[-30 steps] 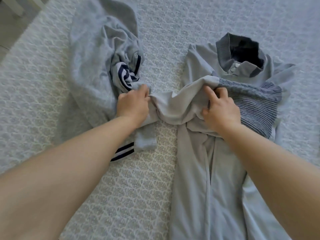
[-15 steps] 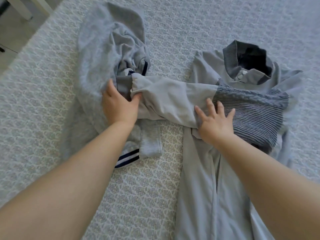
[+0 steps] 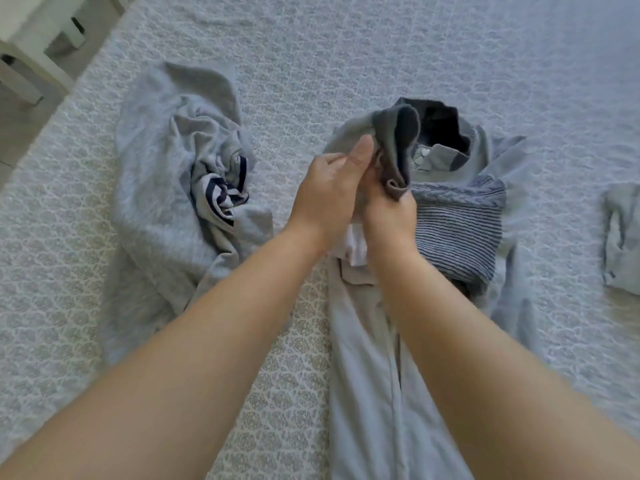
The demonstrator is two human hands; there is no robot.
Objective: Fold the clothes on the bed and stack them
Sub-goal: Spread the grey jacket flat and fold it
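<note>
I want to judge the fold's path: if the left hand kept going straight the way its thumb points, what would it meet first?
Probably the sleeve cuff that the left hand already pinches, then the jacket's dark collar; depth is unclear.

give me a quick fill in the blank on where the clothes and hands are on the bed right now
1. Both hands, left hand and right hand, grip the dark ribbed ____ of the grey jacket's sleeve.
2. The crumpled grey sweatshirt lies to the ____ of the grey jacket.
3. The stripes showing inside the sweatshirt's folds are navy and ____.
4. The jacket's ribbed knit panel lies just right of the ____ hand.

Missing words: cuff; left; white; right
</note>
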